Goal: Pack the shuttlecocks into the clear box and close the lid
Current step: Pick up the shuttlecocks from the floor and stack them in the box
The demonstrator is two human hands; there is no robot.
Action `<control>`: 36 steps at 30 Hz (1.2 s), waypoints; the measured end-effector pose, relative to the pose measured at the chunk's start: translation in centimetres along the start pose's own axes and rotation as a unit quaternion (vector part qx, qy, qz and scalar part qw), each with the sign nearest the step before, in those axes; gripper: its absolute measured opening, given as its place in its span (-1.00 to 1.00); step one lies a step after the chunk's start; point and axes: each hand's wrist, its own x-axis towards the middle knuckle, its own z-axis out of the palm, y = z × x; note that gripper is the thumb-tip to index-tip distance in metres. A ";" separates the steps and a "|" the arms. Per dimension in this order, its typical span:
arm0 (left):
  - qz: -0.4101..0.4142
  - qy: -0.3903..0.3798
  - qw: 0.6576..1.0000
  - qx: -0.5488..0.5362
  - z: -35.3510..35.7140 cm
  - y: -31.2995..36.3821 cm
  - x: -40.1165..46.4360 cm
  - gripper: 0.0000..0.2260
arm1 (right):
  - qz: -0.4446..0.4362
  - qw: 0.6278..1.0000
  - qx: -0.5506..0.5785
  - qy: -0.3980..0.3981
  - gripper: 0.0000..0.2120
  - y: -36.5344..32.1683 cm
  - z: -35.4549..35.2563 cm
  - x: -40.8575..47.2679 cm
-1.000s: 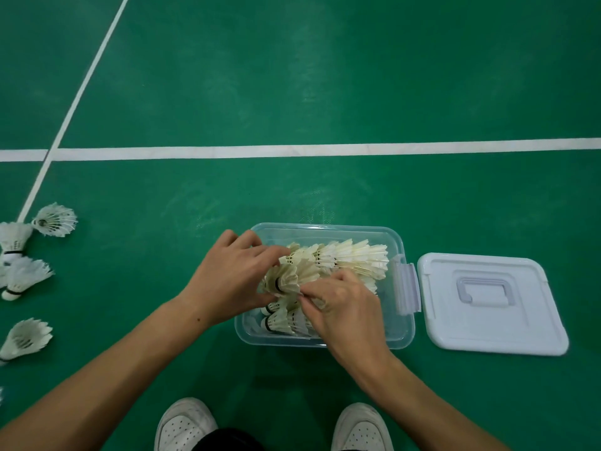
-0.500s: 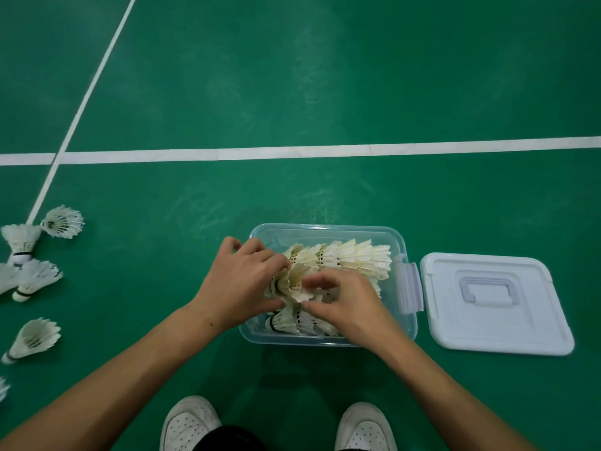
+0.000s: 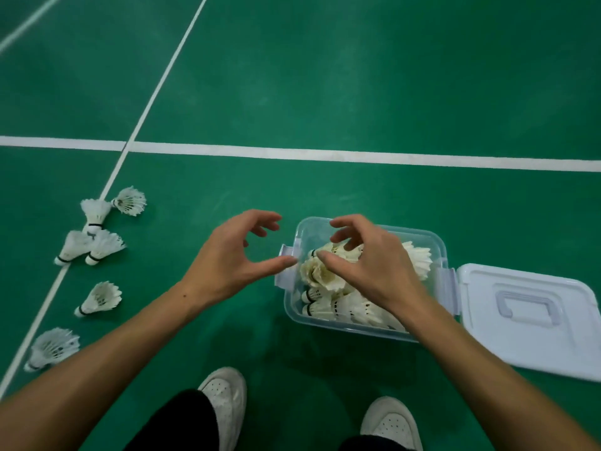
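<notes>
While both hands, left hand (image 3: 227, 265) and right hand (image 3: 370, 268), are hovering open-fingered and empty, loose shuttlecocks (image 3: 97, 297) are lying on the floor. They are probably feather-light and crushable, so pinching the cork base is looking safest.

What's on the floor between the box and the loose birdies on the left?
In the head view, only the left hand hovers over bare green floor between the clear box and the loose shuttlecocks.

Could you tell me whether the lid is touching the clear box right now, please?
Cannot tell. In the head view the lid lies flat on the floor right beside the clear box, its edge meeting the box's right latch, with no gap or contact plainly visible.
</notes>
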 end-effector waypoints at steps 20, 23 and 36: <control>-0.247 0.180 0.952 0.009 -15.5 -20.5 -21.5 -0.39 | -0.215 0.948 -0.087 -0.219 -0.50 -17.3 25.4 5.6; -0.275 0.173 0.944 0.050 -16.9 -23.2 -24.3 -0.35 | -0.225 0.937 -0.086 -0.251 -0.50 -19.5 29.3 5.3; -0.387 0.019 0.918 0.091 -16.5 -29.6 -26.0 -0.08 | -0.223 0.931 -0.130 -0.258 -0.37 -21.8 39.8 4.7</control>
